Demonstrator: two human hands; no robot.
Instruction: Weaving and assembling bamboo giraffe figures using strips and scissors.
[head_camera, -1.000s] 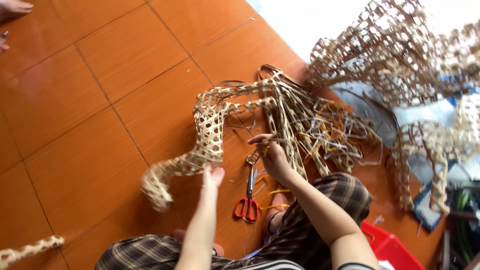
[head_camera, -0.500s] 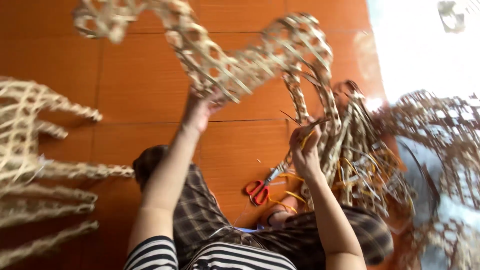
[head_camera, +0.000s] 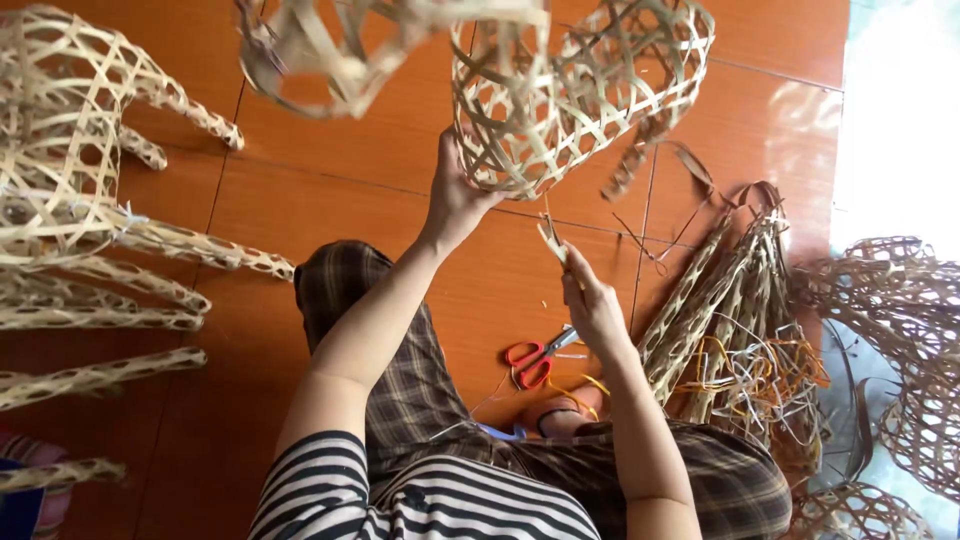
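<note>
Several finished woven frames crowd the left of the orange floor. Left hand grips the open-weave bamboo piece — held up at its lower rim. Right hand pinches a loose strip below it. Red scissors lie beside a pile of strips — at right.

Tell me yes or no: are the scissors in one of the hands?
No, the red-handled scissors lie on the orange floor, apart from both hands.
</note>
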